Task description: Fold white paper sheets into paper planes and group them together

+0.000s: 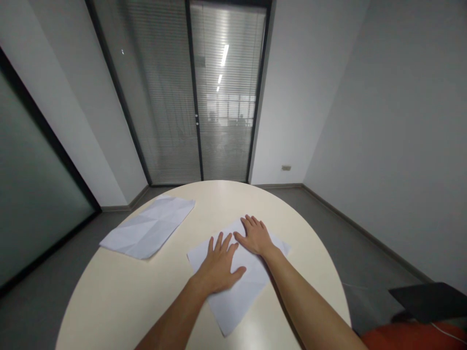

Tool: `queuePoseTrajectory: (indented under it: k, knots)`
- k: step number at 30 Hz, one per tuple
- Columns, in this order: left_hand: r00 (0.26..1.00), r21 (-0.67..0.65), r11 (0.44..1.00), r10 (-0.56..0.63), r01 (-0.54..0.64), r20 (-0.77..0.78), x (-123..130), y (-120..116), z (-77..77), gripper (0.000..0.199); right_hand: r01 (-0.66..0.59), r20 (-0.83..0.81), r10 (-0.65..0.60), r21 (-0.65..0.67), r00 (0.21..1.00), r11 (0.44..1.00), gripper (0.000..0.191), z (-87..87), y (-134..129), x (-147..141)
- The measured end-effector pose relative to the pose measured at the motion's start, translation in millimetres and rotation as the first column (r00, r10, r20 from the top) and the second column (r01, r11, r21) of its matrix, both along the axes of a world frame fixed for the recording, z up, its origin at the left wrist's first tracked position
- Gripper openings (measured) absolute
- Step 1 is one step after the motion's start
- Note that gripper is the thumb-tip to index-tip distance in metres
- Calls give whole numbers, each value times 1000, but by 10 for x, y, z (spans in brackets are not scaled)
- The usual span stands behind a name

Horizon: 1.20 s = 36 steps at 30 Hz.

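Note:
A white sheet of paper [237, 301] lies on the round table, turned at an angle, with one corner pointing toward me. My left hand [219, 267] rests on its left part, palm down, fingers spread and thumb out to the right. Farther up the sheet, my right hand [256, 237] lies flat on the paper near its far edge, fingers stretched away from me. Both hands hold nothing. My hands and right forearm hide parts of the sheet.
The cream round table [120, 296] carries more creased white paper [153, 226] at its left edge. At lower right are a dark flat object [430, 299] and something red [412, 335]. Beyond the table stand a glass door with blinds [226, 136] and pale walls.

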<state>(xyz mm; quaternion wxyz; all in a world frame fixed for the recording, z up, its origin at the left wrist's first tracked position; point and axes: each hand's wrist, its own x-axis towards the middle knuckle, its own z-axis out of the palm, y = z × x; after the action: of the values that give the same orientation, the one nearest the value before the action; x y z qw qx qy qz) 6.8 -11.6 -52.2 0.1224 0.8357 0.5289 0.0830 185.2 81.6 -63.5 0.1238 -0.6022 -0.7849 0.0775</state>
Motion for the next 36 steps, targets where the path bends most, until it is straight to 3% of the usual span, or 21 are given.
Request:
queuePoseTrajectory:
  k: [7,10,14,23,27,32,36]
  knots:
    - [1000,38,999,23,-23,-14,14,14,-53,72,-55,0,55,-30,998,998,72,118,-112,-71]
    - [995,68,993,100,-98,-30,16,52,-90,70,-110,-60,107,-49,992,993,63,152,-238,-114]
    - [966,119,961,256,-250,-34,-20,118,-123,58,-187,-75,180,-103,981,977,66,131,-322,-116]
    - [954,158,946,294,-282,-55,-101,105,-44,52,100,44,-97,-59,994,993,69,91,-139,56]
    - [940,204,928,333,-313,-72,-91,94,-41,54,-3,-1,3,15,1000,1000,59,174,-257,-64]
    - [926,262,901,372,-345,-59,-100,103,-32,51,-164,-36,162,-52,986,985,65,171,-397,-200]
    - [937,273,908,345,-317,-58,-125,130,-49,49,-221,-25,219,-84,975,972,69,137,-386,-170]
